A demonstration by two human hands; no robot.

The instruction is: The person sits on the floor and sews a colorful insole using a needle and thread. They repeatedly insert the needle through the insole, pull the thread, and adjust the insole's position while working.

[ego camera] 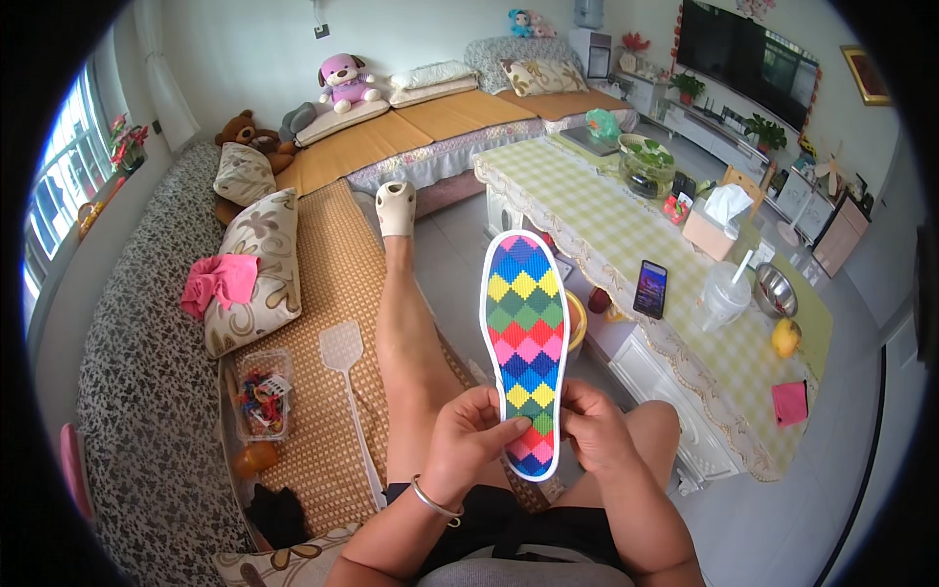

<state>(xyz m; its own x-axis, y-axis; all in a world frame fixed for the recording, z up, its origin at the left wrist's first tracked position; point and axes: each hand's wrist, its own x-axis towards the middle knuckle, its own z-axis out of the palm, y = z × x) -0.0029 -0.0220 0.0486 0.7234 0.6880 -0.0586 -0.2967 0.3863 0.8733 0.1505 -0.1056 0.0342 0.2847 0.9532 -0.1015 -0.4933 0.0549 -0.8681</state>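
Note:
Before me, above my lap, is an embroidered shoe insole (525, 323) with a white edge and zigzag rows of coloured diamonds. Its toe end points away from me and the patterned face is turned up. My left hand (477, 433) grips the left edge near the heel, the thumb resting on the stitched face. On the opposite edge, my right hand (593, 429) pinches the insole, with some of its fingers hidden behind it. A metal bangle (433, 499) circles my left wrist.
To my left on the woven sofa mat (323, 271) lie a white fly swatter (343, 348) and a clear plastic box (264, 392) of coloured threads. At right stands a table with a checked tablecloth (579, 198), bearing a smartphone (651, 288), plastic cup (722, 297) and metal bowl (775, 289).

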